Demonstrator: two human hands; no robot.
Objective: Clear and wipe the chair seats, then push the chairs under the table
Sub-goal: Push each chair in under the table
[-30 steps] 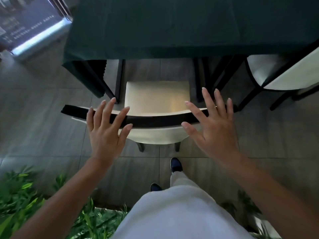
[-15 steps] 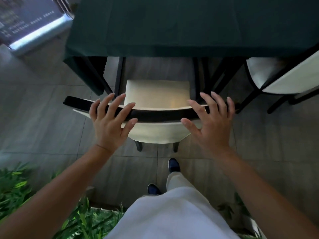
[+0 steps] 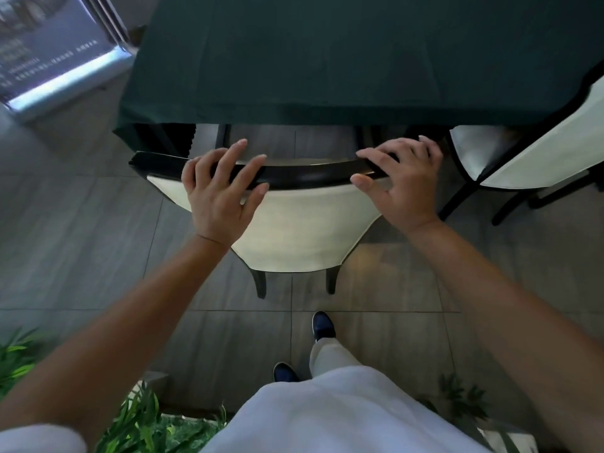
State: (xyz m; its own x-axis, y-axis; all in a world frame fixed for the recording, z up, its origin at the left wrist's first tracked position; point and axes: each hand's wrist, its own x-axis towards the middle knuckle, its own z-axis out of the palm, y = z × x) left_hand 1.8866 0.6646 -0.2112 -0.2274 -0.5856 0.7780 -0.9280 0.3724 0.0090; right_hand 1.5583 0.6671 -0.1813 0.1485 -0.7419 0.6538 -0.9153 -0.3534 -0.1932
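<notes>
The tablecloth (image 3: 343, 60) was dark green; the chair (image 3: 304, 230) had a cream back under a black top rail (image 3: 304, 174). Grey floor tiles (image 3: 81, 240), navy shoes (image 3: 323, 325), white trousers (image 3: 330, 354).

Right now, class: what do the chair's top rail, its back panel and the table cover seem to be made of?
Top rail: probably dark wood, glossy; light glints along it.
Back panel: cream upholstery, maybe leatherette; smooth with a soft sheen.
Table cover: dark green cloth, matte; it creases and hangs over the edge.
</notes>
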